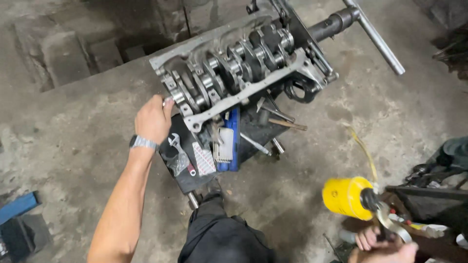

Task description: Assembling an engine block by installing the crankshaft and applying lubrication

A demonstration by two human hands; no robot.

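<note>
A grey engine block lies upside down on a stand, its crankshaft exposed along the top. My left hand, a metal watch on the wrist, rests against the block's near left corner, fingers on the rim. At the lower right my right hand grips the handle of a yellow oil can with a thin yellow spout hose curving upward. The can hangs well to the right of the block, apart from it.
A black tray under the block holds wrenches, a blue case and other tools. A steel bar handle sticks out at the upper right. A pit opening lies at upper left. Clutter sits at the right edge, blue items at lower left.
</note>
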